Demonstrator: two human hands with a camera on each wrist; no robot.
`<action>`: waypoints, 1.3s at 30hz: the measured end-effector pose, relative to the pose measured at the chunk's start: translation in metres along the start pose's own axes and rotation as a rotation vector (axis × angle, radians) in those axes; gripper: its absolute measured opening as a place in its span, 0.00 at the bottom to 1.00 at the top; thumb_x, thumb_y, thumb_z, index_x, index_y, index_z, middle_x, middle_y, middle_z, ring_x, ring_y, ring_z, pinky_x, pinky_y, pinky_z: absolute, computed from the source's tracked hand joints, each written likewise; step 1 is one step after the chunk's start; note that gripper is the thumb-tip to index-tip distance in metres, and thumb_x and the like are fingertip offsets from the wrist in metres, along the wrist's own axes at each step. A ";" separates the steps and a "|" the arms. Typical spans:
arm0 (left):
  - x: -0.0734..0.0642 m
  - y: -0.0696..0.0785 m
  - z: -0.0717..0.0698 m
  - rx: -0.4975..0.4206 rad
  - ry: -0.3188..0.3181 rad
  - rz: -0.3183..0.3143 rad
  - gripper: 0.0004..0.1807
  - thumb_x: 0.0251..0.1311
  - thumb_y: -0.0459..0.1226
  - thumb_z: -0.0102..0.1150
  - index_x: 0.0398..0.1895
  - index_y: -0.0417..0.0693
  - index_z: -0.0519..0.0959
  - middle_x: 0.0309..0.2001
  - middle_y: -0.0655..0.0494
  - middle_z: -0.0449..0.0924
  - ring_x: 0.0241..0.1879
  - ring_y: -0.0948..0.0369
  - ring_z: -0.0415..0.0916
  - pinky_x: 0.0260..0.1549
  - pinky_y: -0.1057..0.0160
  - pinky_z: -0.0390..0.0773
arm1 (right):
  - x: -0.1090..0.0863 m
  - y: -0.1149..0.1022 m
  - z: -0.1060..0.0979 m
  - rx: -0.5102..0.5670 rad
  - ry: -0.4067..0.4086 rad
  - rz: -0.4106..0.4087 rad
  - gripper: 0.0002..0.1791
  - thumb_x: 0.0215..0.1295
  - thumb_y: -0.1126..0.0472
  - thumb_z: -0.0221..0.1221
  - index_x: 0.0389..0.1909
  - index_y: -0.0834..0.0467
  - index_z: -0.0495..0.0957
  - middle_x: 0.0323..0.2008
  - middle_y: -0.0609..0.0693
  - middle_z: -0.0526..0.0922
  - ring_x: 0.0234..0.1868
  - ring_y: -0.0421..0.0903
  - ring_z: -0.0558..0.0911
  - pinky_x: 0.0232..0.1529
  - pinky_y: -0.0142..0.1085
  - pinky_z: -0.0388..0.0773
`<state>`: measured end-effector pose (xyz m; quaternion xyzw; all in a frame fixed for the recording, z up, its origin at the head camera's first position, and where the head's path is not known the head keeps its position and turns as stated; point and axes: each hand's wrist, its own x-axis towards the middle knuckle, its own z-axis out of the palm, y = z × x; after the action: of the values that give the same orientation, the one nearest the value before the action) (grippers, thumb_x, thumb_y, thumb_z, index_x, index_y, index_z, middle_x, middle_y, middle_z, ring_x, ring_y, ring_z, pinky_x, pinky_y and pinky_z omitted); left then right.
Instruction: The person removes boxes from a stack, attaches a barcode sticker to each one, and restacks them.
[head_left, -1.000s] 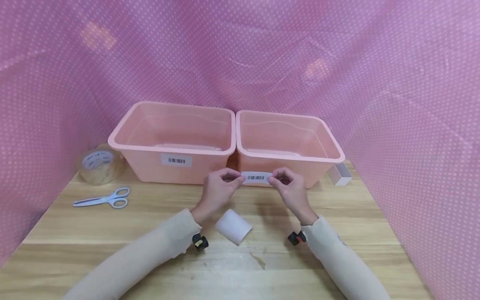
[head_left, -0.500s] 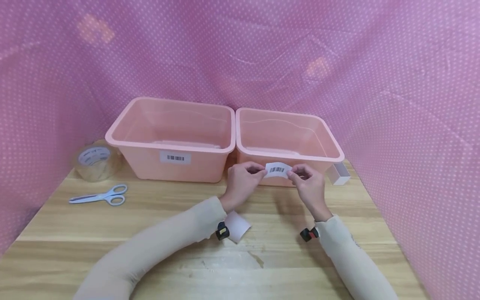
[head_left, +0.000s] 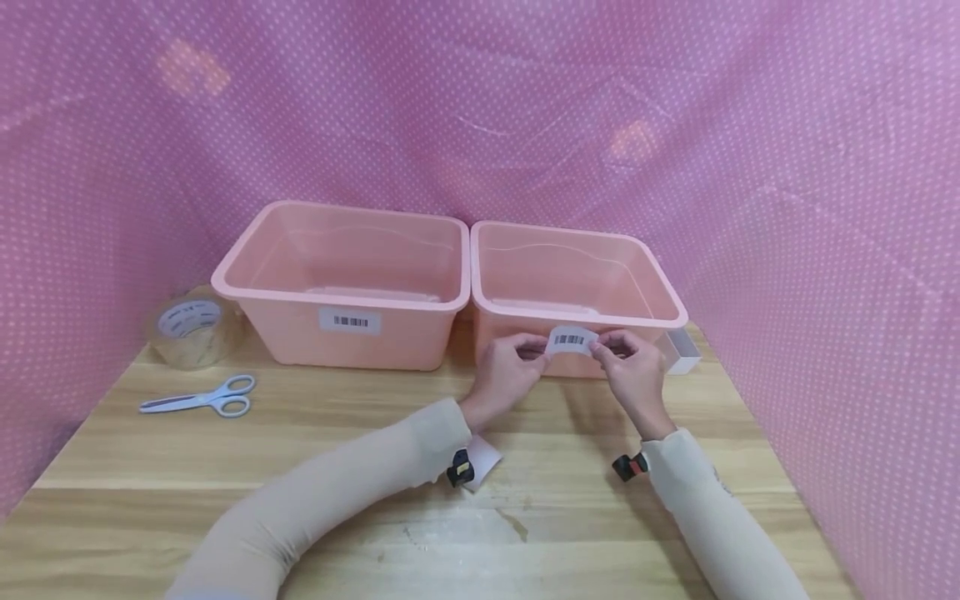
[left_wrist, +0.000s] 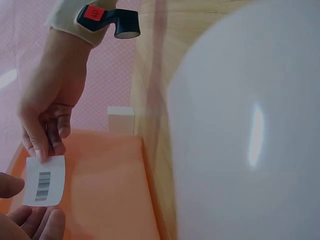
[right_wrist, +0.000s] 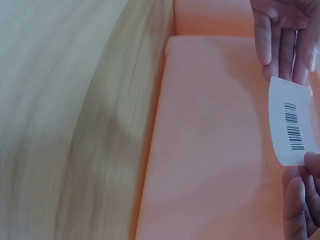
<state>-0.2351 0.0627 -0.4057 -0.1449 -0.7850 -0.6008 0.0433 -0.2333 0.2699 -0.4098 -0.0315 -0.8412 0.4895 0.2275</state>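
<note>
A small white barcode label (head_left: 570, 340), slightly bowed, is held up in front of the right pink bin (head_left: 517, 329). My right hand (head_left: 633, 375) pinches the label's right end between thumb and fingers. At the other end is my left hand (head_left: 504, 377), its fingertips right at the label's edge. In the right wrist view the left hand's fingers (right_wrist: 286, 50) look straight, and its thumb lies off the label. The left pink bin (head_left: 360, 350) bears a similar barcode label (head_left: 349, 321) on its front wall.
A wide roll of clear tape (head_left: 191, 333) stands at the left, with light blue scissors (head_left: 198, 398) in front of it. A white box (head_left: 681, 352) sits beside the right bin. A pale paper piece (head_left: 483, 457) lies partly under the left wrist. Pink dotted cloth (head_left: 480, 100) surrounds the wooden table (head_left: 360, 533).
Both hands have moved right with the label, from the gap between the bins to the front of the right bin. The label has bent, and the left hand's thumb has come off it.
</note>
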 end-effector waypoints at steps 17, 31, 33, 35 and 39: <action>-0.005 0.004 0.001 0.001 0.002 -0.001 0.19 0.60 0.33 0.68 0.55 0.41 0.84 0.50 0.47 0.88 0.50 0.54 0.87 0.52 0.60 0.86 | 0.001 0.006 0.003 -0.024 0.153 -0.035 0.05 0.60 0.63 0.69 0.33 0.62 0.86 0.31 0.60 0.89 0.24 0.28 0.81 0.24 0.21 0.79; -0.010 0.000 -0.001 -0.015 -0.322 0.152 0.36 0.66 0.35 0.62 0.77 0.49 0.63 0.77 0.52 0.63 0.71 0.49 0.70 0.69 0.58 0.73 | -0.003 0.008 0.008 -0.029 0.215 -0.066 0.04 0.59 0.64 0.68 0.31 0.62 0.87 0.29 0.59 0.90 0.24 0.26 0.82 0.25 0.20 0.80; -0.011 0.000 -0.001 -0.017 -0.338 0.142 0.37 0.66 0.35 0.62 0.78 0.50 0.62 0.78 0.53 0.62 0.72 0.48 0.69 0.70 0.57 0.73 | -0.004 0.008 0.009 -0.034 0.218 -0.062 0.04 0.59 0.64 0.69 0.31 0.61 0.87 0.30 0.59 0.90 0.24 0.26 0.82 0.25 0.20 0.80; -0.011 0.000 -0.001 -0.021 -0.344 0.132 0.38 0.66 0.35 0.63 0.78 0.50 0.61 0.78 0.53 0.62 0.72 0.47 0.69 0.70 0.55 0.72 | -0.004 0.009 0.009 -0.041 0.224 -0.065 0.04 0.59 0.63 0.69 0.31 0.61 0.87 0.30 0.58 0.90 0.24 0.26 0.82 0.25 0.20 0.80; -0.010 0.000 0.000 -0.033 -0.341 0.121 0.38 0.65 0.36 0.64 0.78 0.50 0.61 0.77 0.52 0.63 0.72 0.47 0.69 0.71 0.54 0.72 | -0.003 0.011 0.011 -0.051 0.249 -0.081 0.04 0.58 0.64 0.69 0.30 0.61 0.87 0.31 0.57 0.90 0.24 0.25 0.81 0.25 0.18 0.79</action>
<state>-0.2260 0.0610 -0.4082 -0.2922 -0.7607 -0.5768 -0.0566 -0.2366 0.2657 -0.4247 -0.0636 -0.8192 0.4506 0.3489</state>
